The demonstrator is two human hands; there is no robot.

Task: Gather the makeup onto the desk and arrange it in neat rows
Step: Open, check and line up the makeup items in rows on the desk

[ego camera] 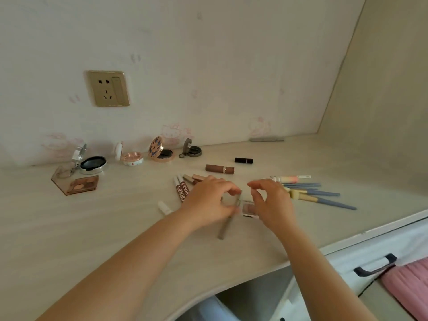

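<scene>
A small eyeshadow palette (248, 208) lies on the pale desk (115, 228) between my hands, its clear lid raised. My left hand (209, 201) pinches that lid between its curled fingers and thumb. My right hand (272, 201) arches over the palette's right side with index finger and thumb curled and apart; its other fingers are hidden. A grey-brown pencil (225, 227) lies under my left hand. Brown tubes (181, 189) lie to the left, and two lipsticks (219, 168) (243, 160) lie beyond. Blue-handled brushes (324, 196) fan out to the right.
Several open compacts (92, 164) (132, 158) (162, 150) (192, 149) stand in a row along the back wall, with a brown eyeshadow palette (80, 184) at the left. A white tube (165, 207) lies near my left forearm. The desk edge curves at the lower right above a drawer handle (375, 265).
</scene>
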